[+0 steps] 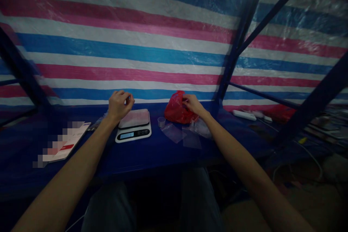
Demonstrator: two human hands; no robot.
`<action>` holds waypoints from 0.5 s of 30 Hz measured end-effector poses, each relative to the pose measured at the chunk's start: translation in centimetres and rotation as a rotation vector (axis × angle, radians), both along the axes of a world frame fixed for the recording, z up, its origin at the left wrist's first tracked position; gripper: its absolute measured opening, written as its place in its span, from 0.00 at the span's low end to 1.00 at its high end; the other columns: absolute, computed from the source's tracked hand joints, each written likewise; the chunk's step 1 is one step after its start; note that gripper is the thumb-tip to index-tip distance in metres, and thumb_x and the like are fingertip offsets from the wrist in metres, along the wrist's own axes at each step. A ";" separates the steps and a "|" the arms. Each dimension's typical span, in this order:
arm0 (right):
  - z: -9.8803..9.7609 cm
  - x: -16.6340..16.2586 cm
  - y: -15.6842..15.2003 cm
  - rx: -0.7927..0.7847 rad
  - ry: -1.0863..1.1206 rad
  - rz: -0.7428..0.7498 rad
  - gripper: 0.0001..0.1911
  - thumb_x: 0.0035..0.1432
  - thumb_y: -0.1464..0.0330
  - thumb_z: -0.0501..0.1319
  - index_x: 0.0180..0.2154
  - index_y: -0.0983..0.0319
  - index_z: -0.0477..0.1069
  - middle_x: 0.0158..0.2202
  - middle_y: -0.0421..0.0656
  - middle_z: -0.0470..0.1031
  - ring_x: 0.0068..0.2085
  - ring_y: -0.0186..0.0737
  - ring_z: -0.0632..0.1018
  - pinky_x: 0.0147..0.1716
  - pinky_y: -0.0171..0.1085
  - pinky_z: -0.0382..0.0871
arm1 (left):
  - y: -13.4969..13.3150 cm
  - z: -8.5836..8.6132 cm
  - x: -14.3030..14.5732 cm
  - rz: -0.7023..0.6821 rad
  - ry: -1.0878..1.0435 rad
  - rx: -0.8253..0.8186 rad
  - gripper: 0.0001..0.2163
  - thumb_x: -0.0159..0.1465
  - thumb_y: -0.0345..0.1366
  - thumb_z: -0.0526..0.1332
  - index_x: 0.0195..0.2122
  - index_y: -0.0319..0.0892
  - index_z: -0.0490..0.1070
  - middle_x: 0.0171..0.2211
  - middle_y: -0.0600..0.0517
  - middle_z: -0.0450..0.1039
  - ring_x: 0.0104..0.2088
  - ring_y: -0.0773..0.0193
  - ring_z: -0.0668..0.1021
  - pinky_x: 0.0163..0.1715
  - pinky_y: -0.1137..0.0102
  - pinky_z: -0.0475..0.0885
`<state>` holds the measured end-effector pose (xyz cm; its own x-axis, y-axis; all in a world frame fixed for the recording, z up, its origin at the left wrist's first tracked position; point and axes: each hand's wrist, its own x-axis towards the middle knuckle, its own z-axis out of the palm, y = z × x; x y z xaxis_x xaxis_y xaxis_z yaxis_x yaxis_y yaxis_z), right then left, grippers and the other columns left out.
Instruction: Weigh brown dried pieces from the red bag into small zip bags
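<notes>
My left hand (119,106) is raised beside the back left of a white digital kitchen scale (133,124), fingers curled in with the tips pressed together. Whatever it may pinch is too small or hidden to make out. A lit display shows at the scale's front. My right hand (193,103) grips the upper right side of a red plastic bag (175,110), its fingertips partly lost in the folds. Between scale and bag stands a small clear cup (161,121). Clear flat zip bags (174,132) lie in front of the red bag, with more clear plastic under my right wrist.
A blue table (130,157) carries everything. At the left lies a flat printed booklet or box (67,143), partly blurred out. A white device (244,115) and cables sit at the right. Blue metal posts (231,61) and a striped tarp (136,50) stand behind.
</notes>
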<state>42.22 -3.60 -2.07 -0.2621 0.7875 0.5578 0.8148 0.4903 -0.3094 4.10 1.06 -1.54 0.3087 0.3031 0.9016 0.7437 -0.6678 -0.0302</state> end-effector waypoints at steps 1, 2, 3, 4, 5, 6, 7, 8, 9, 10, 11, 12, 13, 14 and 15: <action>0.1 0.0 0.0 0.021 0.011 0.007 0.11 0.56 0.77 0.57 0.36 0.65 0.78 0.38 0.48 0.81 0.40 0.44 0.78 0.42 0.37 0.66 | 0.1 0.0 0.0 0.006 -0.009 -0.006 0.09 0.65 0.35 0.56 0.27 0.44 0.66 0.24 0.52 0.67 0.29 0.60 0.70 0.37 0.63 0.63; 0.2 0.0 -0.1 0.038 0.023 0.019 0.11 0.56 0.76 0.57 0.36 0.65 0.78 0.37 0.47 0.81 0.39 0.44 0.78 0.41 0.37 0.66 | 0.1 -0.1 0.1 0.012 -0.021 -0.009 0.09 0.65 0.35 0.56 0.27 0.45 0.66 0.24 0.52 0.67 0.29 0.60 0.70 0.37 0.63 0.63; 0.2 0.0 -0.2 0.048 0.033 0.032 0.11 0.56 0.76 0.57 0.35 0.65 0.78 0.37 0.47 0.81 0.39 0.43 0.78 0.41 0.36 0.67 | 0.2 -0.2 0.0 0.020 -0.033 -0.011 0.09 0.65 0.35 0.56 0.26 0.45 0.65 0.24 0.52 0.67 0.29 0.60 0.70 0.37 0.63 0.63; 0.2 -0.1 -0.2 0.047 0.036 0.047 0.11 0.55 0.76 0.57 0.35 0.65 0.78 0.36 0.47 0.81 0.38 0.43 0.78 0.41 0.36 0.67 | 0.3 -0.3 0.0 0.030 -0.045 -0.011 0.09 0.65 0.35 0.56 0.26 0.45 0.65 0.25 0.52 0.67 0.29 0.60 0.70 0.38 0.63 0.64; 0.0 -0.3 -0.3 0.038 0.030 0.062 0.11 0.55 0.77 0.57 0.35 0.65 0.78 0.36 0.47 0.81 0.38 0.43 0.78 0.41 0.36 0.67 | 0.4 -0.4 -0.2 0.045 -0.058 -0.012 0.09 0.65 0.36 0.56 0.26 0.45 0.65 0.25 0.52 0.67 0.29 0.59 0.70 0.38 0.62 0.64; -0.2 -0.5 -0.3 0.026 0.020 0.073 0.11 0.54 0.77 0.57 0.35 0.66 0.78 0.36 0.47 0.81 0.37 0.43 0.78 0.41 0.37 0.67 | 0.6 -0.5 -0.5 0.065 -0.068 -0.014 0.09 0.65 0.36 0.56 0.26 0.45 0.65 0.25 0.52 0.67 0.30 0.59 0.71 0.38 0.62 0.64; -0.5 -0.7 -0.3 0.011 0.008 0.080 0.11 0.53 0.77 0.57 0.35 0.66 0.78 0.36 0.47 0.81 0.37 0.43 0.78 0.41 0.37 0.67 | 0.7 -0.6 -0.8 0.089 -0.078 -0.017 0.09 0.64 0.36 0.56 0.26 0.45 0.65 0.25 0.52 0.68 0.30 0.59 0.71 0.39 0.62 0.64; -0.7 -0.9 -0.4 -0.001 -0.003 0.086 0.11 0.52 0.77 0.58 0.34 0.66 0.78 0.37 0.48 0.81 0.38 0.44 0.78 0.41 0.36 0.67 | 0.9 -0.6 -1.1 0.112 -0.086 -0.021 0.09 0.65 0.36 0.55 0.26 0.45 0.65 0.25 0.51 0.68 0.30 0.59 0.71 0.39 0.62 0.64; -1.0 -1.1 -0.4 -0.010 -0.013 0.091 0.11 0.51 0.77 0.58 0.34 0.66 0.79 0.37 0.48 0.81 0.38 0.44 0.78 0.41 0.36 0.67 | 1.1 -0.7 -1.5 0.131 -0.091 -0.023 0.10 0.65 0.36 0.55 0.26 0.45 0.64 0.25 0.51 0.67 0.30 0.58 0.71 0.39 0.61 0.64; -1.2 -1.2 -0.4 -0.015 -0.017 0.090 0.11 0.51 0.77 0.58 0.34 0.66 0.79 0.38 0.48 0.82 0.39 0.44 0.78 0.42 0.36 0.67 | 1.2 -0.7 -1.9 0.146 -0.097 -0.024 0.10 0.64 0.35 0.55 0.25 0.45 0.64 0.24 0.51 0.67 0.30 0.58 0.71 0.39 0.61 0.64; -1.4 -1.3 -0.4 -0.017 -0.017 0.084 0.11 0.51 0.77 0.58 0.35 0.66 0.79 0.39 0.48 0.82 0.39 0.44 0.78 0.42 0.36 0.67 | 1.4 -0.8 -2.2 0.158 -0.104 -0.023 0.10 0.64 0.35 0.55 0.25 0.44 0.64 0.24 0.51 0.67 0.30 0.58 0.71 0.39 0.61 0.64; -1.5 -1.3 -0.4 -0.017 -0.017 0.074 0.12 0.51 0.77 0.58 0.35 0.66 0.79 0.39 0.48 0.82 0.40 0.44 0.78 0.42 0.36 0.68 | 1.5 -0.8 -2.5 0.169 -0.113 -0.021 0.10 0.64 0.35 0.55 0.25 0.44 0.64 0.24 0.50 0.67 0.29 0.58 0.71 0.39 0.61 0.64; -1.6 -1.2 -0.4 -0.017 -0.020 0.061 0.12 0.52 0.77 0.58 0.36 0.67 0.79 0.40 0.49 0.82 0.40 0.45 0.78 0.43 0.36 0.68 | 1.6 -0.8 -2.7 0.179 -0.121 -0.018 0.10 0.64 0.35 0.55 0.25 0.44 0.63 0.24 0.50 0.68 0.29 0.58 0.71 0.39 0.61 0.64; -1.6 -1.1 -0.4 -0.016 -0.026 0.047 0.13 0.52 0.77 0.58 0.36 0.67 0.79 0.40 0.49 0.82 0.40 0.45 0.78 0.43 0.37 0.68 | 1.7 -0.7 -2.8 0.188 -0.127 -0.012 0.10 0.64 0.35 0.54 0.25 0.44 0.63 0.24 0.50 0.68 0.29 0.58 0.71 0.39 0.61 0.64; -1.6 -1.0 -0.4 -0.015 -0.034 0.036 0.13 0.52 0.78 0.57 0.36 0.67 0.80 0.39 0.50 0.82 0.40 0.45 0.79 0.43 0.37 0.68 | 1.7 -0.7 -2.8 0.195 -0.131 -0.006 0.10 0.64 0.35 0.54 0.24 0.44 0.63 0.24 0.50 0.68 0.29 0.58 0.71 0.39 0.61 0.64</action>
